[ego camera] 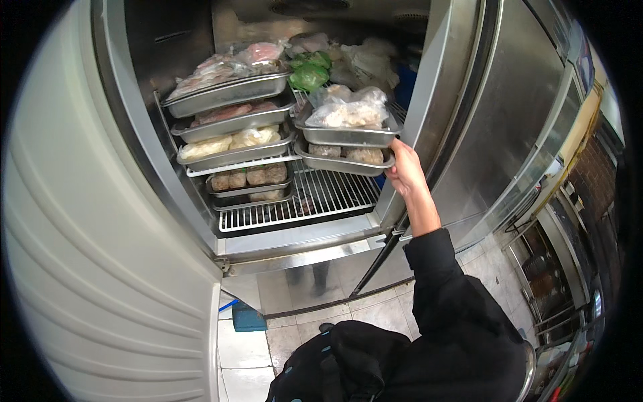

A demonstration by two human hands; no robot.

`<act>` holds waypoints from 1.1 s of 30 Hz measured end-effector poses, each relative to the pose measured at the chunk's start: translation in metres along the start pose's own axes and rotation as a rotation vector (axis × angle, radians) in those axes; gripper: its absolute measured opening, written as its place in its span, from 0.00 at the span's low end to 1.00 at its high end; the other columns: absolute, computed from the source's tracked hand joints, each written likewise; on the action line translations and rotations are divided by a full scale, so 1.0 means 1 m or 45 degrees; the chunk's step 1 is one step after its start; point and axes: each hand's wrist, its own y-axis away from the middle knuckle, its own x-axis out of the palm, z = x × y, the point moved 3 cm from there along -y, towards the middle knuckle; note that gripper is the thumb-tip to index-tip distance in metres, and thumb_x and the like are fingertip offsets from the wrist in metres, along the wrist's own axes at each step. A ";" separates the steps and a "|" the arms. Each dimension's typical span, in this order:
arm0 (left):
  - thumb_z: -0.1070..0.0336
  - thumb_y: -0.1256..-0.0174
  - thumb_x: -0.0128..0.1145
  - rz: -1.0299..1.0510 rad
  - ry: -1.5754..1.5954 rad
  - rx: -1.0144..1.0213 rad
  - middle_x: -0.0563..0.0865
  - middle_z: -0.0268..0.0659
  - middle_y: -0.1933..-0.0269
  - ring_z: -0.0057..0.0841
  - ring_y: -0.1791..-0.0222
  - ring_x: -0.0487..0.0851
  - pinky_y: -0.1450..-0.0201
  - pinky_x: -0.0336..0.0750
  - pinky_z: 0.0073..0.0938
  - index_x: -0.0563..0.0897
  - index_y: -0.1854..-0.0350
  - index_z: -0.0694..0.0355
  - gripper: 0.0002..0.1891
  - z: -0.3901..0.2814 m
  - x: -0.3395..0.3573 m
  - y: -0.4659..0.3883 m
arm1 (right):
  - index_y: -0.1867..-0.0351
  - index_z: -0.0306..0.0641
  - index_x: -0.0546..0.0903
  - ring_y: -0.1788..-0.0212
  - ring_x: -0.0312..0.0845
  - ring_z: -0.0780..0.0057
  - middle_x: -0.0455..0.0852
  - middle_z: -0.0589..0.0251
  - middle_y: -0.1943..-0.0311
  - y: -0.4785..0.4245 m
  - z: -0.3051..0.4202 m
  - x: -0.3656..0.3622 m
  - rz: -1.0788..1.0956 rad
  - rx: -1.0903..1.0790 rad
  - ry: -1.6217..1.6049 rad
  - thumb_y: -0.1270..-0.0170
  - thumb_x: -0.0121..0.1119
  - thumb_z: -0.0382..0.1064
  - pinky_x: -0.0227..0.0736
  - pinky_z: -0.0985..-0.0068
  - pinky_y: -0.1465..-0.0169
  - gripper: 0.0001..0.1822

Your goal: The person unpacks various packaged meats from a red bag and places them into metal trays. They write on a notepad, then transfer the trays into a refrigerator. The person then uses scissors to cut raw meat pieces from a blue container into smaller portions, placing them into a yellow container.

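Observation:
My right hand reaches into the open steel refrigerator and grips the right edge of two stacked metal trays. The upper metal tray bears clear plastic bags of pale food. In the lower metal tray lie wrapped, speckled brownish rolls. To their left rise more stacked trays: a top metal tray with bagged pinkish meat, one with reddish meat, and a tray with bagged pale yellow food. My left hand is out of view.
The open white door stands at the left. Below is a white wire shelf, with trays of wrapped rolls at its left. Green bags lie farther back. A closed steel door is at the right. A blue-green object sits on the tiled floor.

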 end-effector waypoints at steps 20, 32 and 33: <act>0.30 0.32 0.62 0.036 0.020 0.006 0.64 0.49 0.20 0.44 0.23 0.66 0.22 0.61 0.46 0.54 0.16 0.63 0.55 -0.004 0.009 -0.005 | 0.48 0.13 0.72 0.49 0.87 0.53 0.80 0.40 0.49 -0.161 -0.041 0.098 0.174 0.258 -0.384 0.23 0.48 0.34 0.93 0.63 0.55 0.17; 0.30 0.32 0.62 -0.069 -0.044 0.053 0.65 0.49 0.20 0.43 0.23 0.67 0.22 0.62 0.45 0.54 0.16 0.63 0.55 -0.022 -0.029 -0.003 | 0.48 0.27 0.74 0.70 0.88 0.56 0.84 0.46 0.62 -0.244 -0.073 0.170 -0.168 0.304 -0.373 0.22 0.42 0.37 0.93 0.65 0.69 0.15; 0.30 0.32 0.62 -0.082 -0.049 0.058 0.65 0.49 0.20 0.43 0.24 0.67 0.22 0.62 0.45 0.54 0.16 0.63 0.55 -0.024 -0.032 -0.002 | 0.46 0.27 0.74 0.69 0.88 0.56 0.83 0.45 0.61 -0.243 -0.073 0.172 -0.147 0.309 -0.379 0.22 0.42 0.37 0.93 0.65 0.68 0.15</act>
